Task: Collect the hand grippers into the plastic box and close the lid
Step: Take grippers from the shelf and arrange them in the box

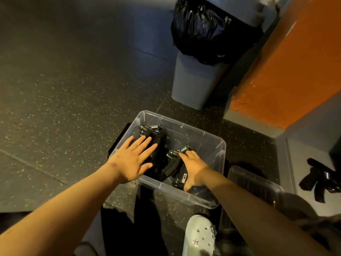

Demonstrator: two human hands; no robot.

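Hand grippers (160,145) lie in the plastic box (184,198), left hand (132,159) flat atop, right hand (195,169) gripping one.

Dim indoor light, warm yellow cast. Floor (64,80) dark and grainy, with a cool bluish sheen beside the waste bin (191,80). Left hand (133,159) well lit from above left; right hand (193,169) and forearm in shade. Small glints on plastic box (182,125) rim and bin liner (206,30). Black hand grippers (160,150) lose detail; only springs glint. Wide-angle bending toward edges; orange wall (286,61) leans. Clog (201,235) at bottom edge soft.
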